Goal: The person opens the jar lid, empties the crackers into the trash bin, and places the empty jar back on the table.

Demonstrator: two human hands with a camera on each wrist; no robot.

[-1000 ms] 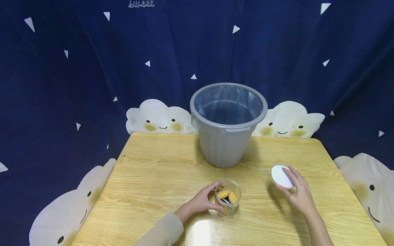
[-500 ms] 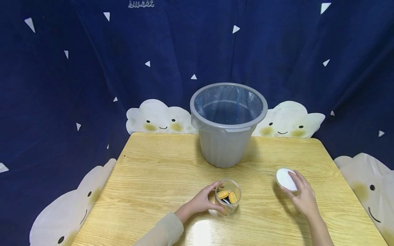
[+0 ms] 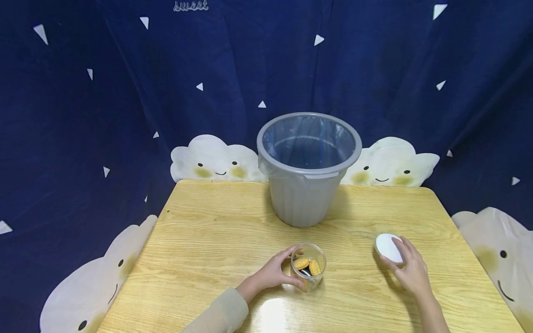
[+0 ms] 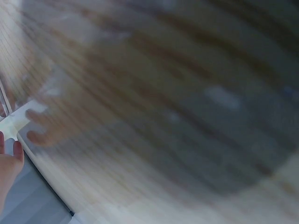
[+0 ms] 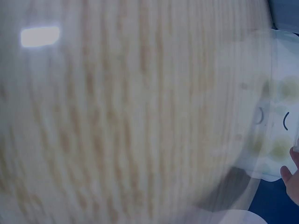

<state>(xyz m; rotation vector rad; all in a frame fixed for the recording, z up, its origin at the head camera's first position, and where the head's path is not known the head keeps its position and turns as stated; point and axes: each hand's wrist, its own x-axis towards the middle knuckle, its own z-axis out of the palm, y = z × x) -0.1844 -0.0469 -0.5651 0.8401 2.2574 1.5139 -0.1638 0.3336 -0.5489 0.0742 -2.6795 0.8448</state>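
Observation:
Standing on the wooden table, a clear round jar (image 3: 315, 281) has an uncovered top. Ridged yellow biscuits (image 3: 314, 267) lie in it, with a dark and white piece between them. My left hand (image 3: 270, 272) grips the jar from its left side, thumb in front and fingers behind. Over to the right, my right hand (image 3: 411, 272) holds a round white lid (image 3: 387, 247) by its edge, a little above the table by its shadow. Only some fingertips of the left hand (image 4: 10, 161) show in the left wrist view. In the right wrist view the right hand (image 5: 293, 181) is cut off at the edge.
Toward the back of the table (image 3: 216, 222) stands a tall grey bin (image 3: 301, 199), lined with a clear plastic bag. A dark blue curtain (image 3: 233, 55) with white triangles and smiling clouds hangs behind and at both sides.
My right hand has moved the white lid slightly right and nearer to me, lower toward the table. The left hand and the jar have stayed in place.

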